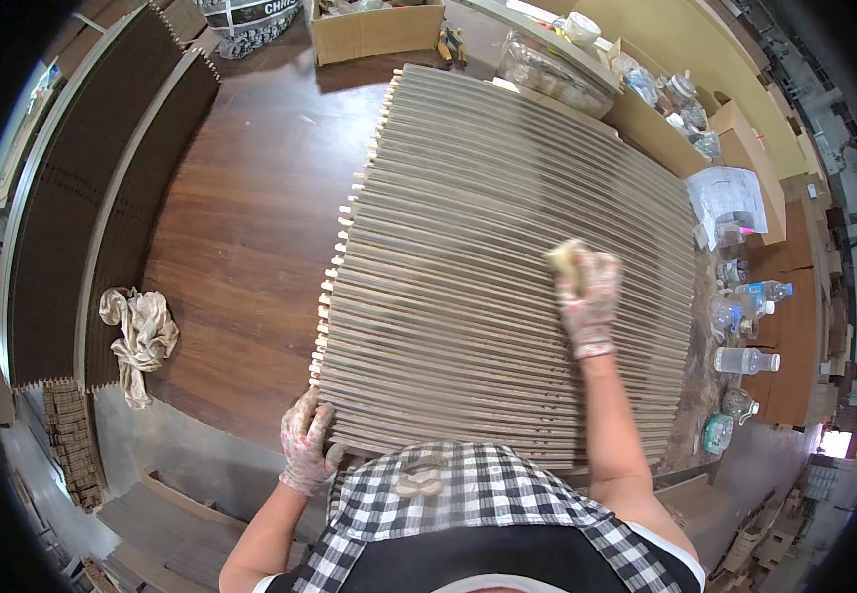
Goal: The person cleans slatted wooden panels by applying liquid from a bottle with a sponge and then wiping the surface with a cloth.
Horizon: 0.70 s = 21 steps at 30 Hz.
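Many long grey-brown wooden boards (468, 287) lie edge-up, side by side, across the table before me. Light wooden dowels (330, 274) stick out of their left ends. My right hand (589, 301), in a patterned glove, is closed around a pale yellow sponge-like pad (567, 259) over the right middle of the boards; motion blurs it somewhat, so its exact kind is unclear. At the near left corner, my left hand (308, 440), gloved alike, grips the ends of the nearest boards.
Dark boards (87, 198) stand stacked at the left, with a crumpled beige cloth (142, 331) by them. Behind are a cardboard box (379, 32) and pliers-like tools (452, 45). Several plastic bottles (744, 361) and a paper sheet (728, 198) line the right side.
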Motion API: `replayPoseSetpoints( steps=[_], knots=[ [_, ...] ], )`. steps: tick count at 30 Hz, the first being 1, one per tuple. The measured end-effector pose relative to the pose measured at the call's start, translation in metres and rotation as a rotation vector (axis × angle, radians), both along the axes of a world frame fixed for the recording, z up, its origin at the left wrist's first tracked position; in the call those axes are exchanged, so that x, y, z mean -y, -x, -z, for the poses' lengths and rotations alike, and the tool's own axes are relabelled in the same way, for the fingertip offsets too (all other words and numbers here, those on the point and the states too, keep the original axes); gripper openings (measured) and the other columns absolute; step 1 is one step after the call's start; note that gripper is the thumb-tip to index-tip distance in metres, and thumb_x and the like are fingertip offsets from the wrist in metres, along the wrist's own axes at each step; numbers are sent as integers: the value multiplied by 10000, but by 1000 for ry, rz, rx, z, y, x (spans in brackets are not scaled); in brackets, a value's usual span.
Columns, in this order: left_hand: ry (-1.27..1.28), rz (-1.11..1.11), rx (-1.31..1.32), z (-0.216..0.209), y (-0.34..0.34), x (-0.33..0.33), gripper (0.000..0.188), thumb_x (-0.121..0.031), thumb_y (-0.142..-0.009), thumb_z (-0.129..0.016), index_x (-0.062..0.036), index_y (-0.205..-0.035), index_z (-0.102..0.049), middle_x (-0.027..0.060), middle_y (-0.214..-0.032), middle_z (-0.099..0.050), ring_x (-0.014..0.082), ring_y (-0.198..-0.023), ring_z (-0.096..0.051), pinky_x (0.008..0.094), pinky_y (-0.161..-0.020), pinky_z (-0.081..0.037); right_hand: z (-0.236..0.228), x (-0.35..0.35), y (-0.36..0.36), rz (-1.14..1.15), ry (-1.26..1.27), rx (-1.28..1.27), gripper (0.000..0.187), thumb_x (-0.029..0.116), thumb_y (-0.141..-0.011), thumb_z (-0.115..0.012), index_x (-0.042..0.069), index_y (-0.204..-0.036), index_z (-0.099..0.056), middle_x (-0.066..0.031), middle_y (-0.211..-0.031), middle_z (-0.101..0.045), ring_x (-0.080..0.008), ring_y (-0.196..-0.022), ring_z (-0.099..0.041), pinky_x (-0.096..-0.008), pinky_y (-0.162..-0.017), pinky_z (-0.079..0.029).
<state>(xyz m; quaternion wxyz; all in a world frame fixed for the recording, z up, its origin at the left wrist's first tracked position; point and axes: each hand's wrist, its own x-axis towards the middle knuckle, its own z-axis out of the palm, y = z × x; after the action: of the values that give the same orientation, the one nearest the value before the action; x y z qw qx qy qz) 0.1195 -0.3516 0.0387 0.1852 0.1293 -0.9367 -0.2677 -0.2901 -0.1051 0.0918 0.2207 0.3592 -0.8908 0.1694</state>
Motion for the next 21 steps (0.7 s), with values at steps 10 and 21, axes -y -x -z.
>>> replayPoseSetpoints(
  steps=[10,21],
  knots=[
    [-9,51,-14,8,2,5,602,-534,-958,-494,-124,-1398,-460,257,-1431,-466,424,-1223,-517,518,-985,-409,1,79,-85,-433,271,146,299,171,-785,-734,74,-1043,-617,-144,-976,-568,-334,-896,-545,-465,-771,-479],
    [-5,22,1,2,0,2,573,-463,-855,-619,-57,-1254,-558,260,-1399,-492,433,-1198,-529,518,-987,-419,5,-93,19,384,351,129,483,41,-761,-726,4,-1210,-553,-161,-1121,-519,-326,-1047,-564,-438,-903,-506]
  ],
)
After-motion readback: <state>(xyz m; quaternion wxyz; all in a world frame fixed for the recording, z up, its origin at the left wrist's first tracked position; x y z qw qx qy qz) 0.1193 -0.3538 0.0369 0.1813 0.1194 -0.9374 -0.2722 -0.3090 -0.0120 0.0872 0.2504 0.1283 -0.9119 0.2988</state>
